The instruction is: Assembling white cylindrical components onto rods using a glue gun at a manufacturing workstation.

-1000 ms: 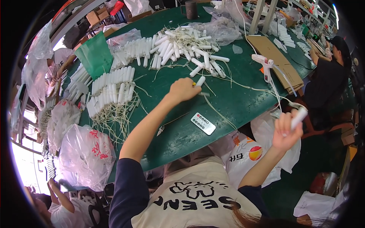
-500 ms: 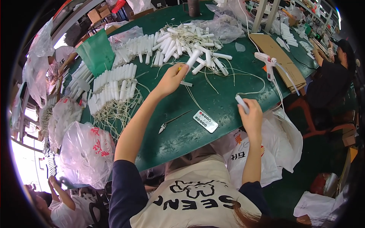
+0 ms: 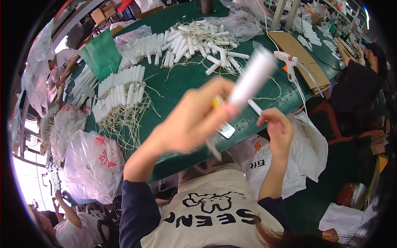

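Above a green work surface point(image 3: 178, 93), a person's left hand point(image 3: 191, 117) closes its grip on a white tube point(image 3: 253, 78), raised and blurred, its far end aimed toward 1 o'clock, with 12 o'clock pointing away from the person. A small yellow piece point(image 3: 217, 102) shows at the same fingers, and a pale strip point(image 3: 214, 150) hangs at the hand's 5 o'clock.

The right hand point(image 3: 279, 130) is at the near edge with fingers loosely curled. A second white tube point(image 3: 254, 106) lies between its 10 and 11 o'clock, one end at the fingertips; whether the grip has hold of it cannot be told. A pale cord point(image 3: 280, 89) curves near that tube.

A silver remote control point(image 3: 226, 130), partly covered, lies at the left hand's 4 o'clock. A heap of white tubes point(image 3: 182, 47) with tangled cords spreads at its 12 o'clock, while rows of bundled tubes point(image 3: 120, 97) and a green sheet point(image 3: 100, 53) occupy the direction of 10 o'clock. A clear plastic bag point(image 3: 91, 167) bulges at 8 o'clock. At the right hand's 12 o'clock, a white glue gun point(image 3: 290, 63) rests beside flat cardboard point(image 3: 304, 68); a co-worker in dark clothing point(image 3: 357, 80) sits toward 2 o'clock.
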A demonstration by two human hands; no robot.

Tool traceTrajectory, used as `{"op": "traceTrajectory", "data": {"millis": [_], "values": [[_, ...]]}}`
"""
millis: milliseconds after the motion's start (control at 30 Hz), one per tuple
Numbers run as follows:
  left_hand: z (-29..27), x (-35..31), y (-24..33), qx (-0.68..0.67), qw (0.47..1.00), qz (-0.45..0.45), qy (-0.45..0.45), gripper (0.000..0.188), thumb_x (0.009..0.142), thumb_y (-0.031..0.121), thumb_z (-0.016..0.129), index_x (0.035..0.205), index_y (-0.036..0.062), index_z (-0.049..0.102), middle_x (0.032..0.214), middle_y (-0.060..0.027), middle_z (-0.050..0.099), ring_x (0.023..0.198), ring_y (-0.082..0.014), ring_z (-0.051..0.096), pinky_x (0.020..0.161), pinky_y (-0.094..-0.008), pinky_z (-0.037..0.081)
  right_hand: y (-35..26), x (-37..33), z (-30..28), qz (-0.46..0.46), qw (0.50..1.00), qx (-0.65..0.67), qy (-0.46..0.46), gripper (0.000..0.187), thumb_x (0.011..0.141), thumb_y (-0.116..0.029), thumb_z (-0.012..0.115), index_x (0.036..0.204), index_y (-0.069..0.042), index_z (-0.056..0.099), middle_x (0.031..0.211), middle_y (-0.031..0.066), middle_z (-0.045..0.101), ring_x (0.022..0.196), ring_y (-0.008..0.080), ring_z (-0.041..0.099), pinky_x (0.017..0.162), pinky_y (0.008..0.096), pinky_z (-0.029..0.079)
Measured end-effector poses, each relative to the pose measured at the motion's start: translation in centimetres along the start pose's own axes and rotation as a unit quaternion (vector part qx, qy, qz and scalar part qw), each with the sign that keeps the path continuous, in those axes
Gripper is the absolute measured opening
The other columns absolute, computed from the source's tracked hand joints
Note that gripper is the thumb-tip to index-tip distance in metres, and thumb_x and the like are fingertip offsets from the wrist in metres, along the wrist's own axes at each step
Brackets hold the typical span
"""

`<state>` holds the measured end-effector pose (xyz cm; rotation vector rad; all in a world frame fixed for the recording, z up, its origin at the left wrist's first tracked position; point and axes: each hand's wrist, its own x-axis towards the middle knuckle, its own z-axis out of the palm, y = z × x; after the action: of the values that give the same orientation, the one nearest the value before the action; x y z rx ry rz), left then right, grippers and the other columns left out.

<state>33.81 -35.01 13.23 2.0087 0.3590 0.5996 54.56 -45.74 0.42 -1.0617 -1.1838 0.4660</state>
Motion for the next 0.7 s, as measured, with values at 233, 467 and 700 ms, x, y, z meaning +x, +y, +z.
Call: {"op": "traceTrajectory", "data": {"millis": [233,467,700], "values": [[4.9,-4.0,0.9,0.201,0.97,0.084,-0.11,0.033,0.086,0.025,0.063,0.103,-0.0007,0.051,0.063,-0.0113,0.057,0.049,-0.0304,0.057,0.045,-0.0363,0.043,-5.1,-1.9,1.4,-0.046,0.968,0.216,-0.118,0.06,0.074,-0.046,0.074,0.104,0.005,0.064,0.109,0.0211,0.052,0.092,0.0228,0.056,0.076,0.0313,0.047],[3.6,-3.6,-1.9,0.051,0.995,-0.03,-0.086,0.045,0.092,0.036,0.05,0.116,-0.0003,0.041,0.061,-0.0094,0.052,0.052,-0.0249,0.052,0.052,-0.0336,0.039,-4.4,-3.2,3.4,-0.05,0.982,0.18,-0.013,0.029,0.089,-0.02,0.061,0.108,0.001,0.057,0.083,0.0137,0.063,0.096,0.0237,0.058,0.079,0.0324,0.048],[3.1,-3.6,-2.6,-0.007,0.997,-0.082,0.007,0.028,0.091,0.012,0.035,0.115,-0.003,0.034,0.052,-0.0099,0.049,0.051,-0.0287,0.054,0.052,-0.0388,0.038,-4.6,-5.0,4.8,0.159,0.978,-0.004,-0.138,0.023,0.084,-0.008,0.061,0.102,0.005,0.06,0.075,0.0061,0.061,0.064,0.0111,0.057,0.059,0.0239,0.045]]}}
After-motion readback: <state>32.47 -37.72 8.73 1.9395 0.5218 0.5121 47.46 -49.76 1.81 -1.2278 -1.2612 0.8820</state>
